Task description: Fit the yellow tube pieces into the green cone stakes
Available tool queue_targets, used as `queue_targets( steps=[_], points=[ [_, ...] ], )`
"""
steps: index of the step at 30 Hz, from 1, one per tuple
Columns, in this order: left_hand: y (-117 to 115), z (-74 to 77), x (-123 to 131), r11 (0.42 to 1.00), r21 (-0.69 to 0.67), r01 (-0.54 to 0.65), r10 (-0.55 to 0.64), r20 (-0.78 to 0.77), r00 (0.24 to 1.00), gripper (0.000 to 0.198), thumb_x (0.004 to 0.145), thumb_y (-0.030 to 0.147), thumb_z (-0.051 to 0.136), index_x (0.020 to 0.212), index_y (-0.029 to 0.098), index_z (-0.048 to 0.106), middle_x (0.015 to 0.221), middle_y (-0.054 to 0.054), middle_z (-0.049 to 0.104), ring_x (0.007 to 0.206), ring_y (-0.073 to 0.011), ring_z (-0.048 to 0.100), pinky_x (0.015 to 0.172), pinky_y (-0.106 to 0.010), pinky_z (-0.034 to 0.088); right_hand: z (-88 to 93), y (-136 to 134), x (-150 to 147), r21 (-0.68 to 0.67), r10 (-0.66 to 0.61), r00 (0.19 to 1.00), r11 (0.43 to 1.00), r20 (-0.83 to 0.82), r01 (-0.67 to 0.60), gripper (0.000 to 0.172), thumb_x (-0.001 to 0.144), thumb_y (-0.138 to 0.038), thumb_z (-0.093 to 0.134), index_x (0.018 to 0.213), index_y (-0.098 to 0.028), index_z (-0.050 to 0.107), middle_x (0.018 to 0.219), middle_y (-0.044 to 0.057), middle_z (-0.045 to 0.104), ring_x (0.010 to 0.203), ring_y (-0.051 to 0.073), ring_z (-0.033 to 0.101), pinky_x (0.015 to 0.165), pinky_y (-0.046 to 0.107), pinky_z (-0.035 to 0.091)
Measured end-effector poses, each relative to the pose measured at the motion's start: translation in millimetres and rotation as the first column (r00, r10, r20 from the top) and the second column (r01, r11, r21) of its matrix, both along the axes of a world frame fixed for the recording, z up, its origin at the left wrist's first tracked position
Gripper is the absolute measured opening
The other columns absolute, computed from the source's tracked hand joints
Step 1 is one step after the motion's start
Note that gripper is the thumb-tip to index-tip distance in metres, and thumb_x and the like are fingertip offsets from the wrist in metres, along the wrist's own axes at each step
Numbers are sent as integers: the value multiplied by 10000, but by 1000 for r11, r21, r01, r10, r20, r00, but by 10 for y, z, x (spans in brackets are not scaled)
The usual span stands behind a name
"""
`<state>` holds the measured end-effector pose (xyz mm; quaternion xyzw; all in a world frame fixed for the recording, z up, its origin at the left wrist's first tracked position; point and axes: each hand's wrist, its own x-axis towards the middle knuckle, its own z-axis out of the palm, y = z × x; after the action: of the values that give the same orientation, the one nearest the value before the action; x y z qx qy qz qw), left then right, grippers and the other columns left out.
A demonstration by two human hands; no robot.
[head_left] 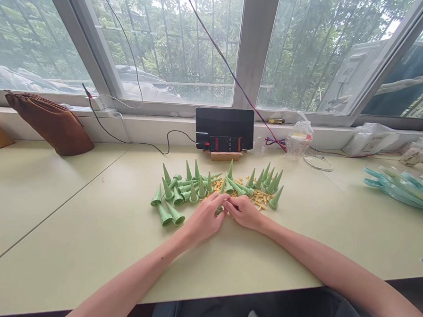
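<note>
Both of my hands meet at the front of a pile of green plastic cone spikes and small yellow plastic pieces. My left hand [205, 216] is closed around a green cone spike [223, 186], whose tip points up above my fingers. The fingers of my right hand [244, 212] are pinched together at the same spike, against my left fingertips; whatever they hold is hidden. Several green cone spikes [167, 190] stand or lie to the left, and more upright cones [275, 199] stand to the right. Yellow pieces [261, 197] are scattered among them.
Behind the pile, a phone [226, 144] leans against a black tablet [224, 119] on a small cardboard stand [226, 156]. A brown drawstring bag [53, 124] is at the left. A plastic-wrapped cup [299, 139] and teal straps [401, 187] are on the right.
</note>
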<state>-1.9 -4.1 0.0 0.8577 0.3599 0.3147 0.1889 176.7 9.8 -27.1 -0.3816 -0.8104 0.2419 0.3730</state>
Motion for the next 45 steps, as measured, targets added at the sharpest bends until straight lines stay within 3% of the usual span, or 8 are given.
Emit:
queue_targets(
  steps=[30, 45],
  points=[
    [8, -8, -3, 1000, -31, -2, 2, -7, 1000, 346, 893, 121, 502, 1208, 253, 557, 1025, -41, 609, 879, -175, 597, 741, -282, 475, -12, 1, 4, 11, 3, 1000, 1000, -6, -3, 418, 984, -335, 397, 602, -170, 437, 518, -30, 443, 475, 88, 369, 490, 231, 289],
    [3, 11, 2, 999, -36, 1, -1, -14, 1000, 331, 891, 111, 501, 1188, 247, 557, 1011, -37, 604, 885, -172, 581, 783, -298, 469, 8, -9, 1, -3, 6, 1000, 1000, -2, -6, 413, 983, -336, 393, 609, -170, 450, 523, -27, 459, 478, 91, 382, 496, 228, 301]
  ],
)
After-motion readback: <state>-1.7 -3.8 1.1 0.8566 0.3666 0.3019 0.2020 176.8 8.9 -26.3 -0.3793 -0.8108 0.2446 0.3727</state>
